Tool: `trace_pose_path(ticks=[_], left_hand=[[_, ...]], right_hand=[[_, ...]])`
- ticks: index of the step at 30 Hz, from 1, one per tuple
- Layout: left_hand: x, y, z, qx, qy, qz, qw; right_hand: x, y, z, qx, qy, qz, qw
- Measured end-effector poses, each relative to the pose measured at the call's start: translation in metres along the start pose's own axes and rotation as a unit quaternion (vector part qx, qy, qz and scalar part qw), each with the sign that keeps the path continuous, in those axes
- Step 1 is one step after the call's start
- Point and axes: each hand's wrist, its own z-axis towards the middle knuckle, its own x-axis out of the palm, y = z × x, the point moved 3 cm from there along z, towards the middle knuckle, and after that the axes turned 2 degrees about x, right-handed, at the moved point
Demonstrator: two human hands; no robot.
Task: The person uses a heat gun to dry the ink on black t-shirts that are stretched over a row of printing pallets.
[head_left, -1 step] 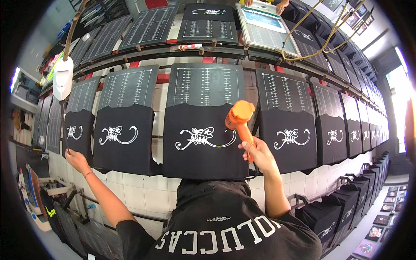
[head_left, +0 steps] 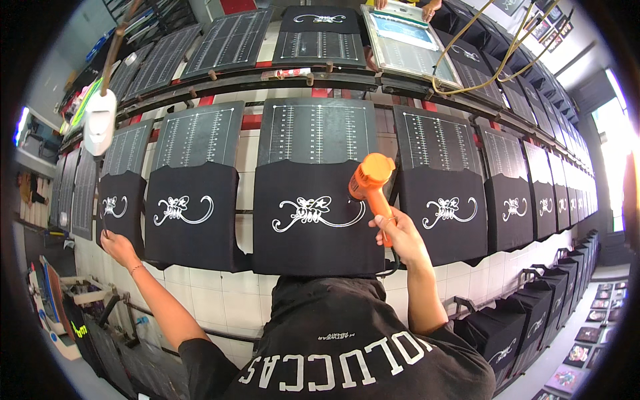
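Observation:
My right hand (head_left: 400, 237) is closed round the handle of an orange heat gun (head_left: 370, 180). The gun's round head is above the right part of a black T-shirt (head_left: 293, 250) with a white curling print (head_left: 310, 210), stretched over the middle board. Away to the left, my left hand (head_left: 120, 249) is closed on a thin dark cord (head_left: 103, 217). That cord runs up to a white plastic box (head_left: 100, 123) hanging from above. Behind the hand lies another printed black shirt (head_left: 120, 197) on its board.
Printed black shirts (head_left: 450, 210) on ruled boards line both sides. Across a metal rail (head_left: 253, 81) are more boards (head_left: 227, 43) and a printing screen (head_left: 403, 40), gripped by another person's hands (head_left: 431, 9). Yellow hoses (head_left: 510, 50) hang at upper right. Covered boards (head_left: 510, 333) stand behind at right.
The white box and the view have shifted very slightly. Both hands keep the same hold, and the heat gun stays over nearly the same spot.

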Motion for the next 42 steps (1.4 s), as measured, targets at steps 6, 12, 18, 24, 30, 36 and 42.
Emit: trace_pose_path(ticks=[6,12,18,24,30,36,42], left_hand=[[0.045,0.039,0.012,0.016,0.039,0.027,0.999],[0.07,0.052,-0.014,-0.05,0.112,0.073,0.99],[0.093,0.091,-0.024,-0.09,0.162,0.108,0.977],[0.101,0.127,-0.025,-0.123,0.152,0.107,0.975],[0.093,0.102,-0.063,-0.099,0.142,0.105,0.979],[0.085,0.084,-0.1,-0.092,0.123,0.079,0.985],[0.094,0.106,-0.117,-0.09,0.112,0.075,0.987]], right_hand=[[0.023,0.006,0.0,0.015,-0.015,0.012,1.0],[0.036,0.004,-0.003,0.029,-0.032,0.011,0.999],[0.038,-0.002,0.005,0.015,-0.069,0.031,0.997],[0.033,-0.002,0.009,0.009,-0.095,0.005,0.995],[0.03,-0.004,-0.002,0.008,-0.122,0.013,0.992],[0.028,-0.008,-0.013,0.01,-0.127,0.017,0.992],[0.027,-0.016,-0.027,0.01,-0.125,0.012,0.992]])
